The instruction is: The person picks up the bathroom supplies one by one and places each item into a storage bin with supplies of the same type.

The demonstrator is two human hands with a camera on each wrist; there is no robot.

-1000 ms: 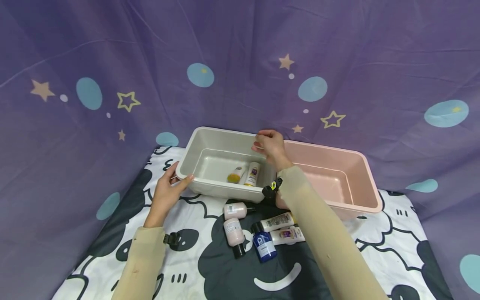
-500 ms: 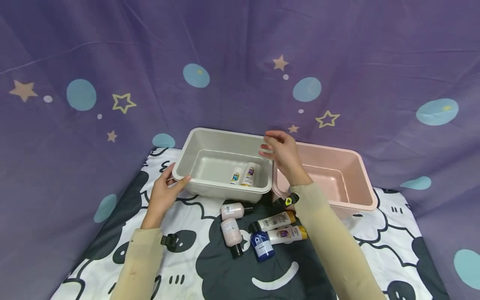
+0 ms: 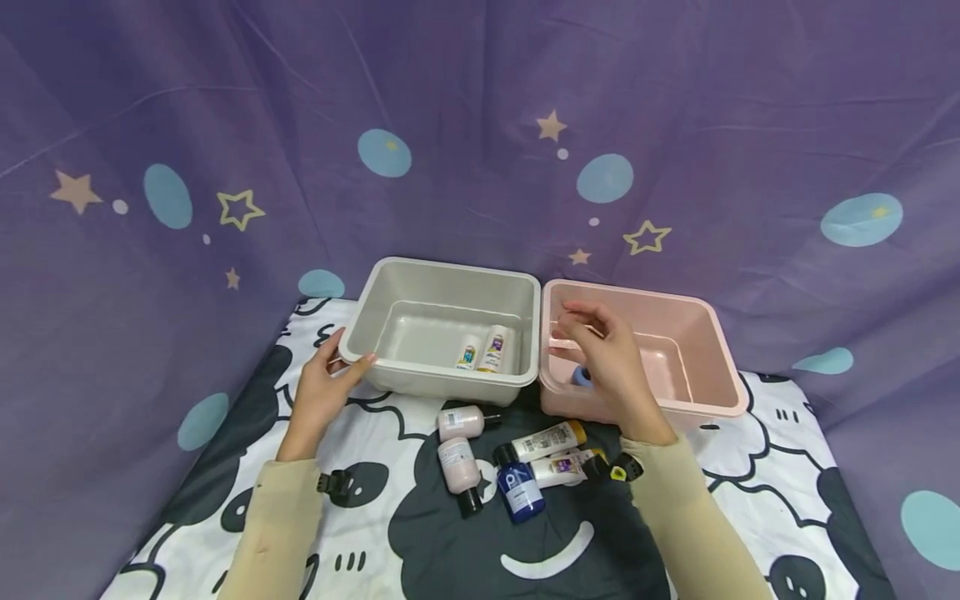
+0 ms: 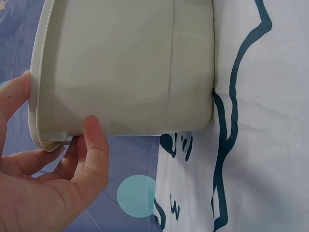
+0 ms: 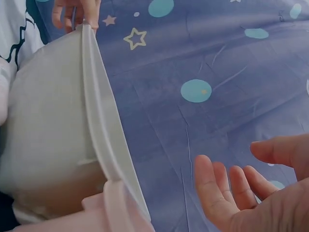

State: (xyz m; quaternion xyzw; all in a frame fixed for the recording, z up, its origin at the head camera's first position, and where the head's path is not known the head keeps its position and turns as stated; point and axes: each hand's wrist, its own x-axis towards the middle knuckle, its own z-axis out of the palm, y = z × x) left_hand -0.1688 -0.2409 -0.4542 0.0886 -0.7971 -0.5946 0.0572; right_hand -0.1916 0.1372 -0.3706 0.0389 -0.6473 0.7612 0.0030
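A grey plastic bin (image 3: pixel 450 379) stands on the cloth at centre, two small tubes inside it, one a white tube (image 3: pixel 495 348). At its near left corner my left hand (image 3: pixel 322 396) grips the rim; the left wrist view shows the thumb and fingers around that rim (image 4: pixel 35 96). My right hand (image 3: pixel 611 358) hovers over the pink bin (image 3: pixel 731 392), its fingers loosely bent and nothing between them, as the right wrist view also shows. Below that hand, a small blue object (image 3: pixel 581 377) lies in the pink bin, partly hidden.
In front of the bins lie two pale pink bottles (image 3: pixel 458 465) with black caps, a dark blue bottle (image 3: pixel 519 487) and two white tubes (image 3: pixel 551 440) with yellow caps. A purple curtain (image 3: pixel 465 167) rises behind both bins.
My right hand has moved rightward and down, from the grey bin's far right edge to above the pink bin. The left hand keeps its grip. The tubes in the grey bin have rolled slightly.
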